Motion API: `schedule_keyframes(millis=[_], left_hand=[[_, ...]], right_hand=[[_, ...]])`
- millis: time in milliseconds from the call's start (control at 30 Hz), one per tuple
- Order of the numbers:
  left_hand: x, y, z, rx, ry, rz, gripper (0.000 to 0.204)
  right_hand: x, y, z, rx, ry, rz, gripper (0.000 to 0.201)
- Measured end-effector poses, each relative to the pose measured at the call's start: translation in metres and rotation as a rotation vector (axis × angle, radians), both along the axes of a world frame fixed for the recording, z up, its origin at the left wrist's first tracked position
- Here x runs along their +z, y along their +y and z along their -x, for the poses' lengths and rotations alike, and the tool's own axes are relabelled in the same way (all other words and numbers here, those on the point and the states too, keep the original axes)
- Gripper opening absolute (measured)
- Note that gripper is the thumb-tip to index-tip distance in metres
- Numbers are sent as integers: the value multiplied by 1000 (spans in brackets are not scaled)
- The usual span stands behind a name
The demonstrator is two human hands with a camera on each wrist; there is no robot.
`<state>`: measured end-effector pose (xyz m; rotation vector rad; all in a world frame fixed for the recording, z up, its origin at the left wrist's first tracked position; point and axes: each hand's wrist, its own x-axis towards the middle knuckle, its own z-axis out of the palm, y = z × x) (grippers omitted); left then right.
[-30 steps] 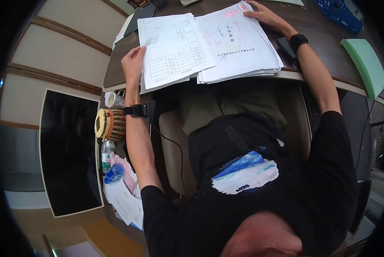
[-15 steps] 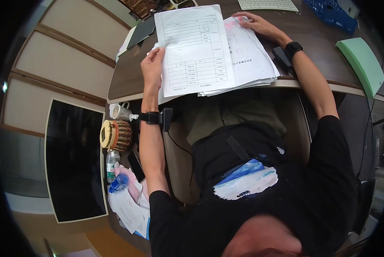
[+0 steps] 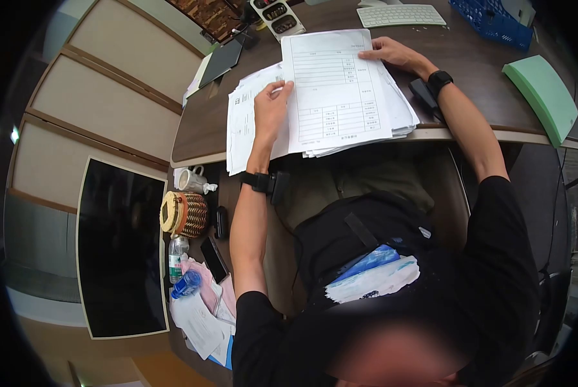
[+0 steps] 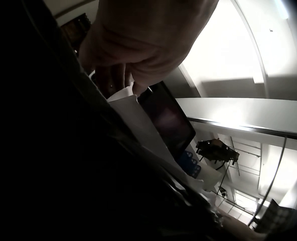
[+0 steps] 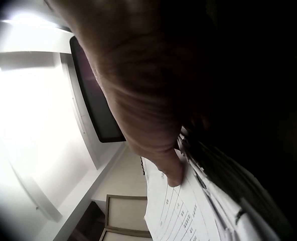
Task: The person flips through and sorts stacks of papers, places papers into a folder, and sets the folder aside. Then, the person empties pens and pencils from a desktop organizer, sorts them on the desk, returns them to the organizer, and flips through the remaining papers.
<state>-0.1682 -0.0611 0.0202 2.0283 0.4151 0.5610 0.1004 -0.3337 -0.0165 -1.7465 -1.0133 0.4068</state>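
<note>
A printed form sheet (image 3: 331, 97) lies over the right-hand stack of papers (image 3: 398, 103) at the desk's front edge. The left hand (image 3: 271, 111) pinches the sheet's left edge between thumb and fingers; in the left wrist view that hand (image 4: 143, 40) has paper (image 4: 138, 118) at its fingertips. At the sheet's upper right corner, the right hand (image 3: 397, 54) grips the sheet and stack, thumb on top. The right wrist view shows this hand (image 5: 138, 95) with its thumb on the printed page (image 5: 181, 211). Another paper pile (image 3: 240, 129) lies to the left, partly behind the left forearm.
A white keyboard (image 3: 401, 15) and blue basket (image 3: 495, 26) are at the back right, a green object (image 3: 541, 97) at the right edge. A black device (image 3: 425, 98) lies by the right wrist. Left of the chair are a mug (image 3: 191, 179), woven basket (image 3: 189, 214) and bottles (image 3: 176, 258).
The left hand has carried the form sheet rightward from the left pile onto the right stack. The right hand, earlier on the stack's corner, now has its thumb over the sheet's corner.
</note>
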Motion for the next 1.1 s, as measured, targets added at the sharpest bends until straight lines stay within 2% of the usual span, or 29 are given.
schedule_keyframes(millis=[67,167,233,333,400,533,633,667,700,767,800,867,933,1100], left_hand=[[5,-2,3,-1,-11,-8,46],[1,-7,6,-95,1,19,41],[-3,-7,3,-147,-40,-41,37],[-3,2,2,-107,-134,-29,34],[9,12,8,-98,-188,-18,34],[10,61,29,-23,-189,56,37],[10,99,56,110,-134,-31,39],[10,112,64,110,-140,-31,39],[6,128,71,134,-84,-99,39],[-10,168,76,137,11,-138,40],[-10,170,77,142,15,-131,40],[-9,173,82,132,171,-210,41],[-10,170,81,135,214,-236,40],[-8,161,70,167,257,-353,42]], right_hand=[[5,1,-2,-30,-42,26,57],[-6,4,0,27,27,-104,57],[-8,5,2,5,38,-78,57],[6,3,10,-55,-7,-27,59],[0,8,-2,-114,-101,-12,63],[-9,9,-6,-38,-98,-54,62],[-14,9,-8,-29,-130,-59,57],[-11,7,-8,-21,-129,-58,54],[-13,9,-12,3,-105,-60,43],[-9,8,-13,-25,-138,-52,42],[-10,9,-7,-52,-157,-45,41],[-9,6,-6,10,-89,-44,40],[-7,6,-9,8,23,-11,43],[-11,10,-18,-12,-120,-4,42]])
